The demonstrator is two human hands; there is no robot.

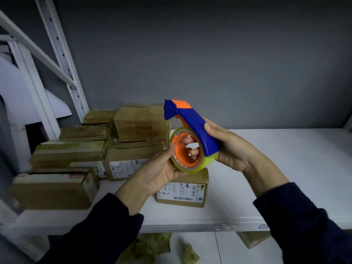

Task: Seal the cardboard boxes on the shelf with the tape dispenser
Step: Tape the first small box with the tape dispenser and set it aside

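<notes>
Now both hands, right hand (231, 149) and left hand (162, 168), grip the tape dispenser (192, 138).

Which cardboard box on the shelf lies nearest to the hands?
The small box with the barcode label, alone below the tape dispenser; the other boxes are piled at the left end of the shelf.

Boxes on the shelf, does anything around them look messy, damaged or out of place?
Mostly the pile: the cardboard boxes on the left lie heaped at uneven angles, and the front box seems to have a flap lifted at its right end. Crumpled yellowish scraps lie below the shelf.
</notes>
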